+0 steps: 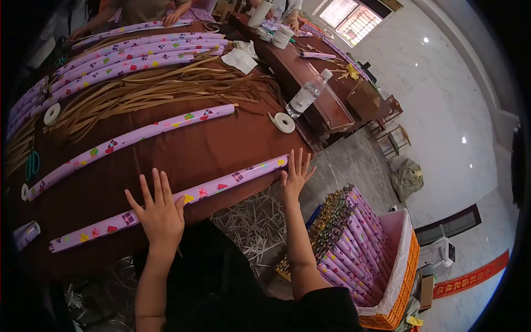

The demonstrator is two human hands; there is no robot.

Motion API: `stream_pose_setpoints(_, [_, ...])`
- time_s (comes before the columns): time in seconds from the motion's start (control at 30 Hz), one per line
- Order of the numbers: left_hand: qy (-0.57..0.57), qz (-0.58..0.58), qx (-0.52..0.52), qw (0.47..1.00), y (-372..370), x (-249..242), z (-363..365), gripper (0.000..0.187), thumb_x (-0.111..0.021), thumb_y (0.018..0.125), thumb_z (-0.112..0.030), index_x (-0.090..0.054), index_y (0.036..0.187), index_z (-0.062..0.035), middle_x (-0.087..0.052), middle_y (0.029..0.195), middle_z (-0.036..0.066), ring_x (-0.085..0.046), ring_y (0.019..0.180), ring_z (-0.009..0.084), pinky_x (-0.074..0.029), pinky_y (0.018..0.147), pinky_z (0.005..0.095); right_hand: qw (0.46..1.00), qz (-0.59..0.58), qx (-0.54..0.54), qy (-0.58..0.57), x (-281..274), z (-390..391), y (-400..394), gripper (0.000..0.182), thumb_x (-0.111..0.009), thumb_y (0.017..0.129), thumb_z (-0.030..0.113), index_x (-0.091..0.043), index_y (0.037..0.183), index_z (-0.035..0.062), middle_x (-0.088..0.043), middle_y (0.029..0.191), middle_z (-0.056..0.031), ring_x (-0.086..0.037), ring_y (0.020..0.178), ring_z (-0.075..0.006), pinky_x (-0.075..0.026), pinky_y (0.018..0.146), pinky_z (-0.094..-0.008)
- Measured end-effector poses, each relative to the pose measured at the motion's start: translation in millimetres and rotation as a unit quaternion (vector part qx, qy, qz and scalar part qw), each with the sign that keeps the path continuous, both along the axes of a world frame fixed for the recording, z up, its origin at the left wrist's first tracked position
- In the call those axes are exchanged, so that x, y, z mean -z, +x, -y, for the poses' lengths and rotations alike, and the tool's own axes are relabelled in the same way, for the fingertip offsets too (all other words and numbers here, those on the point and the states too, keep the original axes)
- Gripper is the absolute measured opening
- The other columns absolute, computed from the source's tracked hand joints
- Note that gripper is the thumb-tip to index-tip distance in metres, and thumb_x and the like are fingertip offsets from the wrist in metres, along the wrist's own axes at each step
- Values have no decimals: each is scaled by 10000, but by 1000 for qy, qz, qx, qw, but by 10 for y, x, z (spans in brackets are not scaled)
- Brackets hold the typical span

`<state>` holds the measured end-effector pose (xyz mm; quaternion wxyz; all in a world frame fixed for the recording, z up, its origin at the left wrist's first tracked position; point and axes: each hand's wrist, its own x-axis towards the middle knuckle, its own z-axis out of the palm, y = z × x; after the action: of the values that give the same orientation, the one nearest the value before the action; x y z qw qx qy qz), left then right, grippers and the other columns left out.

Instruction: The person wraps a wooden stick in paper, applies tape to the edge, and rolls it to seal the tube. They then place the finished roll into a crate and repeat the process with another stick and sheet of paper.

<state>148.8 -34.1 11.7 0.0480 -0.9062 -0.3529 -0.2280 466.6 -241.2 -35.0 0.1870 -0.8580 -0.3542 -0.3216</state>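
Note:
A long purple patterned roll [215, 186] lies near the front edge of the brown-covered table. My left hand [159, 213] is spread with its palm down, its thumb at the middle of the roll. At the roll's right end, my right hand [296, 176] has its fingers stretched apart and seems to touch the tip. Neither hand grips anything. Farther back, a second purple roll [144, 133] lies roughly parallel, with a thin stick showing at its right end.
Brown strips [166, 91] and more purple rolls [138, 52] lie behind. A tape roll [285, 123] sits beside a plastic bottle [307, 95]. At lower right, an orange crate [406, 282] holds many rolls. Other people's hands show at the far side.

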Motion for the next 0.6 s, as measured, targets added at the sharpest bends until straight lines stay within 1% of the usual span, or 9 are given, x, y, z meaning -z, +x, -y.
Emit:
stream_pose_setpoints(0.07, [-10, -1, 0, 1000, 2, -34, -1, 651, -516, 967, -418, -398, 1467, -18, -342, 1558, 124, -300, 1437, 357, -135, 1145, 657, 1000, -5, -13, 11, -34, -60, -68, 657, -287, 1005, 584, -385, 1509, 174, -273, 1605, -57, -140, 1503, -332, 42, 1157, -607])
stream_pose_setpoints(0.13, [-19, -3, 0, 1000, 3, -51, -7, 649, -505, 972, -427, -401, 1466, -20, -339, 1559, 125, -310, 1431, 358, -134, 1144, 657, 997, -19, 4, 81, -92, -176, -205, 701, -284, 999, 597, -344, 1524, 137, -259, 1607, -91, -134, 1503, -341, 20, 1168, -587])
stream_pose_setpoints(0.2, [-21, -12, 3, 1000, 1, -47, -8, 652, -479, 981, -448, -398, 1468, -22, -338, 1560, 123, -326, 1421, 361, -138, 1142, 657, 995, -26, -53, 79, -235, -353, -511, 736, -281, 993, 608, -316, 1530, 106, -246, 1606, -125, -128, 1501, -358, 0, 1171, -584])
stream_pose_setpoints(0.23, [-22, -15, 3, 1000, -3, -49, -9, 652, -479, 981, -448, -398, 1468, -22, -338, 1560, 123, -326, 1421, 361, -138, 1142, 657, 989, -42, -121, 72, -310, -465, -720, 772, -297, 969, 644, -329, 1524, 109, -252, 1600, -140, -129, 1498, -371, -41, 1172, -582])
stream_pose_setpoints(0.3, [-13, -13, 4, 1000, -2, -55, -11, 659, -468, 982, -460, -392, 1472, -26, -341, 1558, 127, -331, 1418, 361, -144, 1141, 655, 974, -57, -216, -28, -349, -665, -1180, 818, -334, 930, 685, -349, 1514, 112, -275, 1589, -147, -156, 1488, -392, -76, 1172, -581])
stream_pose_setpoints(0.37, [-11, -14, 6, 1000, -4, -44, -18, 666, -469, 981, -464, -386, 1475, -26, -345, 1555, 130, -337, 1414, 362, -148, 1141, 652, 952, -4, -285, -114, -297, -838, -1566, 956, -321, 851, 787, -392, 1487, 77, -304, 1578, -141, -211, 1478, -372, -61, 1176, -573])
stream_pose_setpoints(0.43, [-9, -13, 7, 1000, -1, -20, -35, 672, -470, 979, -468, -381, 1477, -26, -350, 1552, 133, -343, 1411, 363, -152, 1141, 649, 936, -24, -324, -137, -295, -951, -1876, 941, -325, 850, 783, -417, 1473, 84, -344, 1561, -121, -252, 1469, -341, -68, 1174, -581])
stream_pose_setpoints(0.47, [-19, -12, 11, 1000, -5, 2, -44, 670, -472, 980, -461, -377, 1479, -24, -353, 1550, 134, -347, 1408, 363, -154, 1142, 647, 937, -41, -317, -144, -279, -987, -1952, 924, -311, 861, 771, -421, 1471, 85, -370, 1548, -107, -273, 1464, -316, -71, 1172, -581])
stream_pose_setpoints(0.6, [-41, -18, 16, 999, -13, -24, -45, 660, -467, 986, -436, -364, 1482, -13, -357, 1549, 136, -356, 1404, 363, -153, 1144, 644, 946, -40, -290, -141, -205, -888, -1777, 919, -295, 871, 763, -435, 1457, 69, -393, 1533, -110, -286, 1460, -310, -39, 1176, -575])
